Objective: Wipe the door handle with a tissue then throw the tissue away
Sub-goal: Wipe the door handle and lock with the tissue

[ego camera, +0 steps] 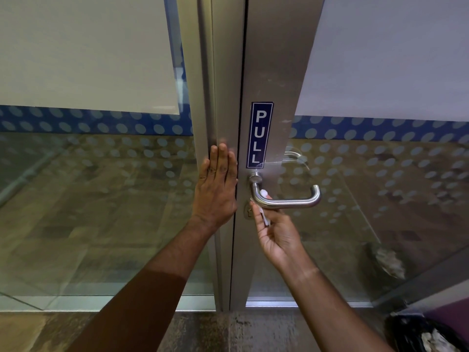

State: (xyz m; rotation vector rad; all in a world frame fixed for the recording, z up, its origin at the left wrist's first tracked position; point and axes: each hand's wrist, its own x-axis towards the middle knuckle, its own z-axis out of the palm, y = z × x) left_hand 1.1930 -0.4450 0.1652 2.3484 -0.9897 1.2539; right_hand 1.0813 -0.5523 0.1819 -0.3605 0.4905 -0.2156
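— Brushed steel, that door handle point(286, 199): a rounded bar, bent back at its end. Where's the tissue point(262, 207)?
— White, crumpled, pinched in the right hand point(276, 232), pressed just beneath the bar near its mount.
— The left hand point(218, 189)?
— Flat, fingers spread straight, gripping nothing, on the smooth metal door frame point(223, 97).
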